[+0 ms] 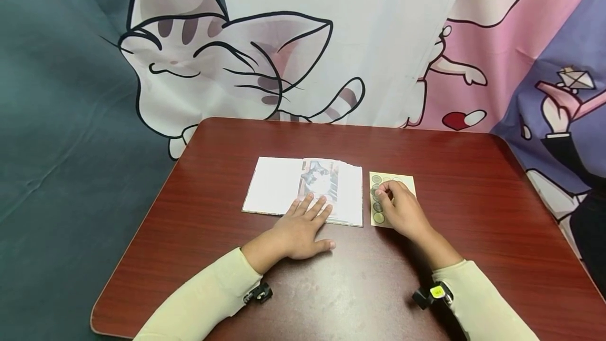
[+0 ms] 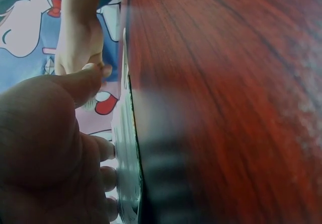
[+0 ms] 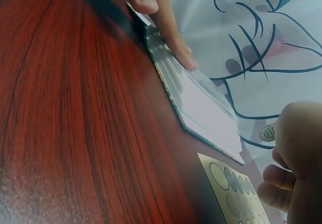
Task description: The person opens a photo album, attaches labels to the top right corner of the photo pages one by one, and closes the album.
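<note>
An open book (image 1: 272, 183) lies on the table, with a cat picture (image 1: 318, 178) at its middle and white pages on both sides. My left hand (image 1: 300, 230) rests its spread, straight fingers on the book's lower edge, thumb out over the tabletop. To the right lies a yellow sticker sheet (image 1: 408, 179) with rows of round stickers. Just above that sheet, my right hand (image 1: 404, 212) pinches a small round sticker (image 3: 267, 133) between thumb and fingertips, seen in the right wrist view. The hand covers part of the sheet in the head view.
A reddish-brown wooden table (image 1: 189, 257) with rounded corners bears everything. Behind it hangs a cloth (image 1: 402, 41) printed with cartoon cats. Dark clothing (image 1: 589, 230) shows at the right edge. Each sleeve carries a small wrist camera (image 1: 258, 292).
</note>
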### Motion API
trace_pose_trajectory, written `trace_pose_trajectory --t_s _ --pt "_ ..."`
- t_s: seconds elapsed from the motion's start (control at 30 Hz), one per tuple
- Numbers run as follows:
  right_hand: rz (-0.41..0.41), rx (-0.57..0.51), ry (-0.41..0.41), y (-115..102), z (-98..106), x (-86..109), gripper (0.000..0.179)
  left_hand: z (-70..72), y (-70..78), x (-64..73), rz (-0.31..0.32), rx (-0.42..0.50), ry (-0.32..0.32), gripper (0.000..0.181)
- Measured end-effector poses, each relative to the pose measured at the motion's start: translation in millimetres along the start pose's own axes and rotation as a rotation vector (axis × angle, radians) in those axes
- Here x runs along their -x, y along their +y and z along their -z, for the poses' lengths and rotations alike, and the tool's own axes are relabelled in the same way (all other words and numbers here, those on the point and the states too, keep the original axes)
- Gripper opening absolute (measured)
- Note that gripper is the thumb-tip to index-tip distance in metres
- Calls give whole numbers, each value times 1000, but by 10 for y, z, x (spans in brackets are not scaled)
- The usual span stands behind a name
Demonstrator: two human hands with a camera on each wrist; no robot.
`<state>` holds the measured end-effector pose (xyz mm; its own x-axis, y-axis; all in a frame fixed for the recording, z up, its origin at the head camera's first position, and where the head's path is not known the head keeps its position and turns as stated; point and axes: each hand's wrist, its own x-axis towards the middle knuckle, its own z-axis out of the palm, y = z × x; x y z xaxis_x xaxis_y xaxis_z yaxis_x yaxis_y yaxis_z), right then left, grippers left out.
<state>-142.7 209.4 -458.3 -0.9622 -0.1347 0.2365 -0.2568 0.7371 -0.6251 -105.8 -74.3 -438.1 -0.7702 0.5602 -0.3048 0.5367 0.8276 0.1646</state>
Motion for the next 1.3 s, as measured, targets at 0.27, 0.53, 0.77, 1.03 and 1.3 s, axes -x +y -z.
trace_pose_trajectory --t_s 0.27,0.53,0.77,1.03,1.3 --pt "16 -13 -5 -28 -24 -57 13 8 9 -4 9 -8 -13 88" --pt "10 -38 -34 -45 -67 -115 12 9 15 -1 6 -8 -14 87" --pt "19 -35 -36 -41 -104 -164 12 4 12 1 9 -10 -15 87" --pt "-2 -29 -56 -61 -111 -205 16 -6 15 -2 7 -12 -1 86" --pt "-17 -34 -65 -71 -157 -251 18 -11 15 -1 9 -17 2 87"
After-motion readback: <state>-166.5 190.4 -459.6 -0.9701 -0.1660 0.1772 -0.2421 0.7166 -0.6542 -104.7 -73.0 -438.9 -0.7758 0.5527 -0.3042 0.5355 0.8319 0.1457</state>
